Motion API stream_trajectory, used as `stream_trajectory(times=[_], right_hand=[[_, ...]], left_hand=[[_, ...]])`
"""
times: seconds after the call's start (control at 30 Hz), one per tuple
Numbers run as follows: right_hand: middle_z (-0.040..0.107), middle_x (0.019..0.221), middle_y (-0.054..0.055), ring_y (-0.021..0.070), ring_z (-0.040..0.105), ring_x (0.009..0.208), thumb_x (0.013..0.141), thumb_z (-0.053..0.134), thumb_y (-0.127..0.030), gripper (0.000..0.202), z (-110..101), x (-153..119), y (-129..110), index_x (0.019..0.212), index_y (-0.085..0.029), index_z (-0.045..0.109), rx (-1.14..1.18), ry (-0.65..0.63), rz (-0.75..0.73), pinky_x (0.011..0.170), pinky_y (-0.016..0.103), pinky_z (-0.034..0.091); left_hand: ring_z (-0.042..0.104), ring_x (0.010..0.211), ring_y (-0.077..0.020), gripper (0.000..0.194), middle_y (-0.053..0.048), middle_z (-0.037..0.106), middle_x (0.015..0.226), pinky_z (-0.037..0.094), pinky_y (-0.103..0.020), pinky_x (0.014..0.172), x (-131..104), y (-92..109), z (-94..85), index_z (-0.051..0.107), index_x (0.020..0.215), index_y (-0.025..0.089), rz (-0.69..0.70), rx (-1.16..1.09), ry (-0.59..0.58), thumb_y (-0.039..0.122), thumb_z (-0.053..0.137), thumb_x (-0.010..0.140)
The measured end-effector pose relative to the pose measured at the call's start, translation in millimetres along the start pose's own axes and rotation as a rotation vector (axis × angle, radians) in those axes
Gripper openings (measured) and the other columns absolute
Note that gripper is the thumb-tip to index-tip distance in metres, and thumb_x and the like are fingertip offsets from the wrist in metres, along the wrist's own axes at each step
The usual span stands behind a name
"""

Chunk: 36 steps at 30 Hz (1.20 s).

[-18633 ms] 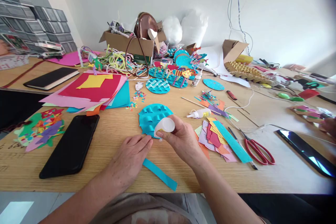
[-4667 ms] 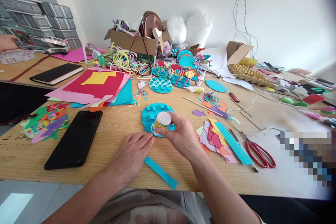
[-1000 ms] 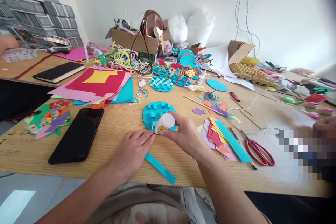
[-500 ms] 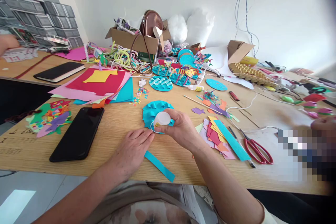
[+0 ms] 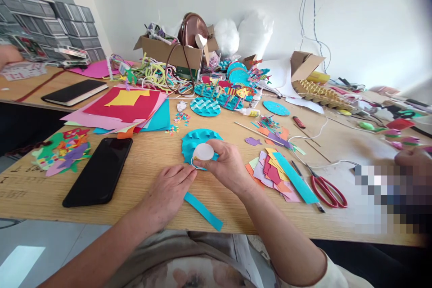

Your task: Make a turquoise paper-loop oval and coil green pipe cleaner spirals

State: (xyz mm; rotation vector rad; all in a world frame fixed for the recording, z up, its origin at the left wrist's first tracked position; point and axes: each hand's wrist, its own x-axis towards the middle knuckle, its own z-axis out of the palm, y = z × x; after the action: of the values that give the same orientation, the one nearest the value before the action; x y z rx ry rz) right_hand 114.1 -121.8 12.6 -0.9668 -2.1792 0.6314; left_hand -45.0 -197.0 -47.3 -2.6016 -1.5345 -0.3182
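My right hand (image 5: 229, 164) is closed around a small glue bottle (image 5: 204, 152), tipped so that its round white base faces me. The bottle is over the near part of a blue disc (image 5: 202, 135) with raised wavy paper strips on it; its nozzle is hidden. My left hand (image 5: 168, 189) lies low on the table, fingers pressed together on a blue paper strip, fingertips by the disc's near edge and the bottle. The strip's loose end (image 5: 204, 211) curves out from under this hand towards me. The strip's other end is hidden beneath my fingers.
A black phone (image 5: 98, 171) and stacked coloured paper (image 5: 118, 108) lie left. Paper scraps (image 5: 266, 171), a blue strip (image 5: 295, 177) and red-handled scissors (image 5: 328, 189) lie right. Finished blue discs (image 5: 205, 107) and a second glue bottle (image 5: 249, 112) are behind. Another person's hand (image 5: 413, 164) is far right.
The view has shifted slightly. My right hand has brought the glue bottle a little lower and leftward over the disc. My left hand stays on the strip.
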Motion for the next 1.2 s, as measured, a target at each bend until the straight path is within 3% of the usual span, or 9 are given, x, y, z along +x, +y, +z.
stream_trajectory(times=[0.27, 0.43, 0.6, 0.8, 1.0, 1.2], right_hand=[[0.057, 0.065, -0.002, 0.012, 0.049, 0.061, 0.072, 0.065, -0.034, 0.018, -2.0, -0.7, -5.3, 0.068, -0.018, 0.056, -0.035, -0.061, -0.015, 0.055, 0.022, 0.034], [0.062, 0.072, -0.001, 0.0144, 0.053, 0.066, 0.072, 0.063, -0.035, 0.019, -7.2, -13.8, -5.6, 0.08, -0.019, 0.056, 0.013, -0.021, 0.152, 0.058, 0.024, 0.038], [0.063, 0.083, 0.0, 0.0167, 0.057, 0.072, 0.069, 0.064, -0.031, 0.036, -10.2, -31.0, 3.1, 0.099, -0.022, 0.048, 0.122, 0.112, 0.315, 0.062, 0.027, 0.043], [0.061, 0.078, -0.001, 0.0139, 0.055, 0.064, 0.073, 0.06, -0.029, 0.026, -19.1, -46.8, 10.4, 0.097, -0.024, 0.05, 0.189, 0.034, 0.377, 0.056, 0.024, 0.042], [0.057, 0.073, -0.003, 0.0103, 0.045, 0.054, 0.07, 0.062, -0.029, 0.026, -28.6, -51.5, 10.4, 0.093, -0.022, 0.055, 0.165, -0.056, 0.403, 0.048, 0.022, 0.035], [0.06, 0.078, 0.001, 0.0142, 0.053, 0.066, 0.079, 0.055, -0.034, 0.018, -29.6, -50.4, 8.8, 0.09, -0.022, 0.059, 0.068, -0.009, 0.283, 0.054, 0.024, 0.038]], left_hand=[[0.05, 0.108, -0.0229, 0.037, -0.009, 0.059, 0.12, 0.043, -0.038, 0.087, 0.3, -0.2, -1.0, 0.054, 0.119, 0.013, 0.0, -0.004, 0.003, 0.01, 0.039, 0.086], [0.049, 0.11, -0.0218, 0.037, -0.009, 0.057, 0.124, 0.043, -0.037, 0.089, 1.4, 0.5, -3.8, 0.054, 0.12, 0.012, 0.005, -0.024, -0.003, 0.011, 0.039, 0.086], [0.049, 0.111, -0.0217, 0.037, -0.008, 0.057, 0.125, 0.043, -0.038, 0.09, 2.0, 1.0, -7.9, 0.054, 0.12, 0.014, -0.007, -0.027, -0.031, 0.011, 0.039, 0.086], [0.047, 0.113, -0.0226, 0.037, -0.007, 0.054, 0.128, 0.042, -0.038, 0.091, 2.3, 1.1, -6.9, 0.053, 0.12, 0.013, -0.004, -0.031, -0.045, 0.01, 0.038, 0.086], [0.046, 0.114, -0.0224, 0.037, -0.007, 0.054, 0.128, 0.042, -0.038, 0.091, 2.4, 0.9, -5.7, 0.053, 0.12, 0.014, -0.002, -0.043, -0.037, 0.01, 0.039, 0.087], [0.047, 0.113, -0.023, 0.037, -0.008, 0.055, 0.127, 0.042, -0.039, 0.09, 1.9, 0.8, -5.5, 0.053, 0.12, 0.013, 0.006, -0.036, -0.029, 0.009, 0.038, 0.087]])
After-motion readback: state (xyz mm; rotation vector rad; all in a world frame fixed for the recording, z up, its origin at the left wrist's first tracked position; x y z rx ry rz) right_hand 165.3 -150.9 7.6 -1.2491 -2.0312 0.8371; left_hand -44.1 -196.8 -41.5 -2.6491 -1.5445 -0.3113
